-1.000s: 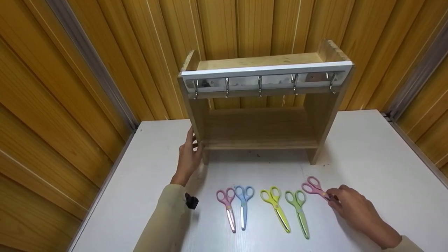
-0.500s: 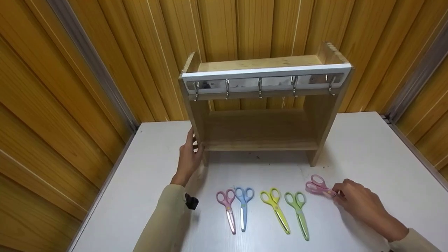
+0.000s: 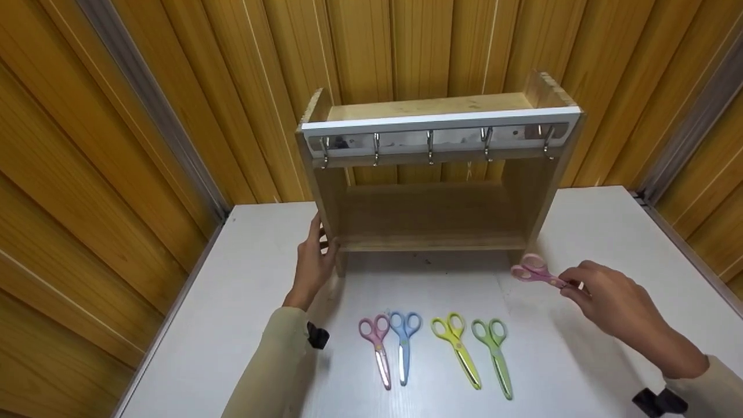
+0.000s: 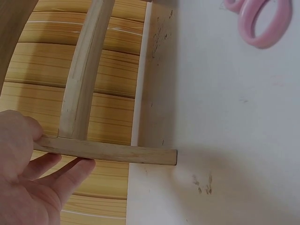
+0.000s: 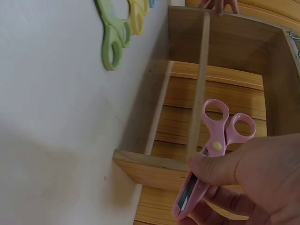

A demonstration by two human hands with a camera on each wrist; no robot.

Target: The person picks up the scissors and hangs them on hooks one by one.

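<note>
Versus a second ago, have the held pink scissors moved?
Yes: the pink scissors went up in the head view, handles now overlapping the right foot of the wooden rack.

Held scissors [image 3: 543,276]: in head view, right hand [image 3: 624,305] hides the blades.
Green scissors [image 5: 108,19]: cut by right wrist view's top edge.

The table [image 3: 267,261] is lit softly from above; inside the rack [image 3: 429,215], less light is received. Soft-edged shadows are cast on the table beneath the rack, to the right of the left sleeve [image 3: 266,360] and on the near side of the right hand [image 3: 618,302]. Glints are thrown by the blue scissors [image 3: 404,345] and the hook plate [image 3: 402,139]. The held scissors [image 3: 537,271] are slightly blurred in the head view but more crisply shown at the right wrist. Both wrist views are duller, with rack edges bowed.
</note>
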